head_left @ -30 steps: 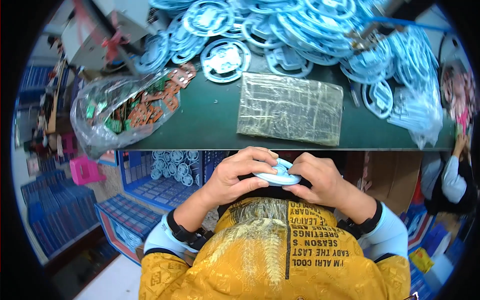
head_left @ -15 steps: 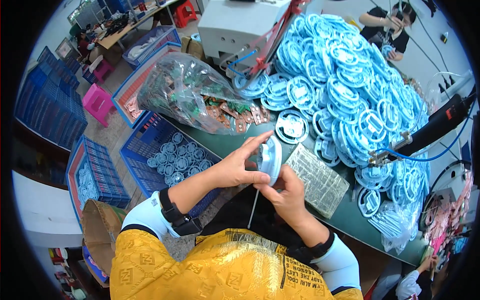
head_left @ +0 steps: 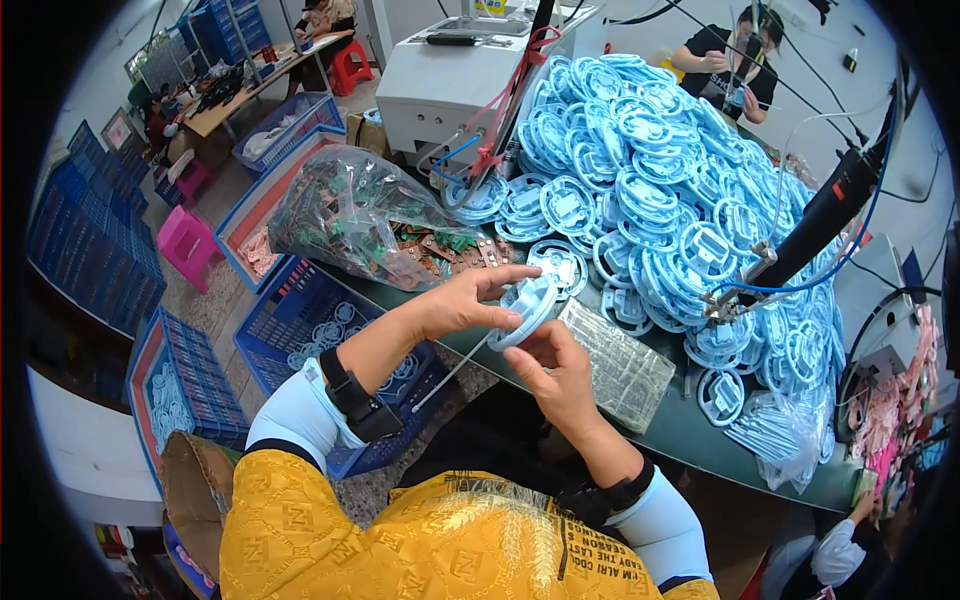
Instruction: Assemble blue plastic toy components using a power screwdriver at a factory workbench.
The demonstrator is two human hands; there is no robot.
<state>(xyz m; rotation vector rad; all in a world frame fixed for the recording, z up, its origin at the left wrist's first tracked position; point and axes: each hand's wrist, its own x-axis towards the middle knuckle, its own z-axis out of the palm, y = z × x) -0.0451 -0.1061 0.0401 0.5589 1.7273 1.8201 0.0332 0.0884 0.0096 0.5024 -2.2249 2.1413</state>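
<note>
My left hand (head_left: 462, 305) grips a light-blue round plastic part (head_left: 532, 308), thumb on its near side and fingers on its far side. The part is tilted, with its raised inner shape facing up and left. From its lower edge a thin white rod (head_left: 452, 382) slants down and left. My right hand (head_left: 562, 380) is at the part's lower right rim, fingers curled against it and thumb just below; its fingertips are partly hidden. Beyond my hands, a similar round part (head_left: 557, 268) lies on the green table (head_left: 655, 432).
A big heap of light-blue round parts (head_left: 650, 190) covers the table's right side. A wrapped block (head_left: 618, 365) lies beside my right hand. A clear bag (head_left: 350, 215) of small copper-and-green pieces is at left, above a blue crate (head_left: 262, 335). A black tool (head_left: 825, 225) hangs at right.
The round part has turned, so its raised inner side shows more. Its rod has swung from pointing down to pointing down-left. My right hand's thumb and fingers have spread somewhat.
</note>
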